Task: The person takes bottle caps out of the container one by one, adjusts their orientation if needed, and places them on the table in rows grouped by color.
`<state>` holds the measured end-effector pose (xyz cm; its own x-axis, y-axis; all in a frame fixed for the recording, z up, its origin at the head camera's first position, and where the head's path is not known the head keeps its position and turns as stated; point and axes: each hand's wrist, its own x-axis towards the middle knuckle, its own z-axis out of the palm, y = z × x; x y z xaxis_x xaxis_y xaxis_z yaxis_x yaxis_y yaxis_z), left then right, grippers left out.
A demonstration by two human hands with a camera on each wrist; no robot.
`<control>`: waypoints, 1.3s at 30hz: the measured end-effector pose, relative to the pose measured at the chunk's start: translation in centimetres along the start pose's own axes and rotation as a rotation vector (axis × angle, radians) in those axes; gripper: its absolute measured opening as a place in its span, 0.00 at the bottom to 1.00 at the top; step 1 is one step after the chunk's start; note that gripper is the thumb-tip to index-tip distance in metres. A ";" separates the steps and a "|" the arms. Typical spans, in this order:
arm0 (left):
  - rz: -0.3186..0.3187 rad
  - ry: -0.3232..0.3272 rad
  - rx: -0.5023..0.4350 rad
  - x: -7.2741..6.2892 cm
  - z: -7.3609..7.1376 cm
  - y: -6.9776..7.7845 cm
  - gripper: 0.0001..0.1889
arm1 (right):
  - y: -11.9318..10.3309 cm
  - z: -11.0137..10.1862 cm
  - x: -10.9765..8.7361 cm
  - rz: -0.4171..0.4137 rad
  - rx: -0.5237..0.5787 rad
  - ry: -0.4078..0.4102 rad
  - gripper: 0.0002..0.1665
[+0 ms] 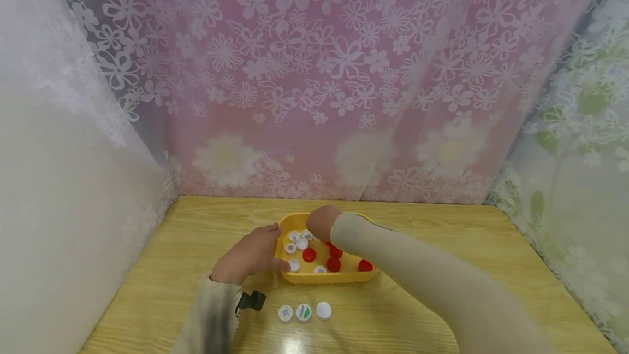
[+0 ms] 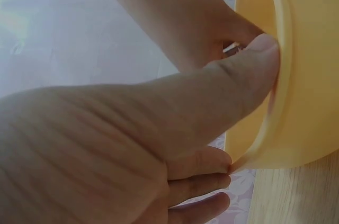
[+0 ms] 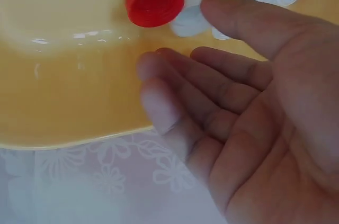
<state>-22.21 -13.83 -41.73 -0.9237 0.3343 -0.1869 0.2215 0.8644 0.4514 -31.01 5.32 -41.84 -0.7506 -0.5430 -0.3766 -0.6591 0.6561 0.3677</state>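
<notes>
A yellow plastic tray (image 1: 326,277) on the wooden table holds loose white bottle caps (image 1: 302,244) and red bottle caps (image 1: 333,264). My left hand (image 1: 248,255) grips the tray's left end; in the left wrist view its thumb (image 2: 259,57) presses on the rim. My right hand (image 1: 323,222) reaches into the far part of the tray. Seen from the right wrist, its fingers (image 3: 212,97) are loosely bent, with nothing between them and the thumb. The thumb tip is beside a white cap (image 3: 190,18), close to a red cap (image 3: 154,2) with its hollow side showing.
Three white caps stand in a row in front of the tray: one with a printed code (image 1: 285,313), one with a green mark (image 1: 303,312) and a plain one (image 1: 324,310). Floral curtains (image 1: 314,81) hang behind and beside the table (image 1: 196,234).
</notes>
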 end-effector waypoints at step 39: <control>0.004 0.006 -0.003 -0.3 0.0 -0.1 0.46 | -0.4 -2.7 -6.1 -0.181 0.411 0.287 0.20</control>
<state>-21.92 -14.02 -41.66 -0.9248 0.3354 -0.1795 0.2242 0.8618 0.4549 -26.29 6.94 -37.43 -0.6476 -0.7501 -0.1340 -0.7494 0.6588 -0.0664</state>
